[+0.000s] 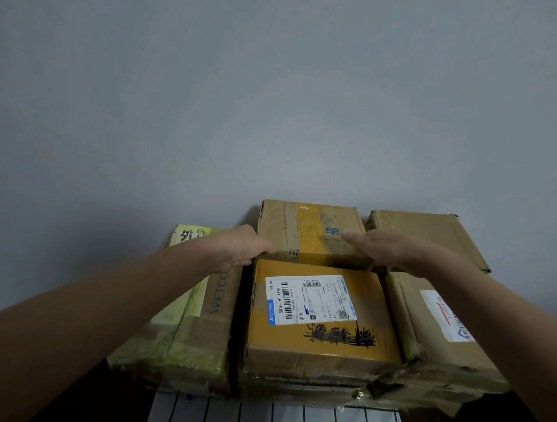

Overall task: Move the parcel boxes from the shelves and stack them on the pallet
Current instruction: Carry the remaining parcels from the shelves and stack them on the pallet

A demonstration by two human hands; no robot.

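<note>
This is looking like a parcel storeroom or courier depot. Worn, taped cardboard parcels are sitting packed edge to edge against a bare grey wall [274, 100]. The near middle parcel [323, 348] is carrying a printed shipping label [310, 302] with barcodes, above a scribbled-out patch [339, 334]. The near right parcel [424, 348] is bearing a second label [444, 314]. The near left parcel [200, 328] is showing yellow-green tape and printed lettering. The far parcel [308, 230] is lying behind the middle one, banded in yellow tape.

Grey wall [275, 84]. Rear box [311, 231] brown, yellow-banded. Front box [298, 342] yellow, white label [312, 300], black scribble [339, 334]. Left box [184, 343] lime-green taped. Cloth [263, 415] white, black-striped.
</note>
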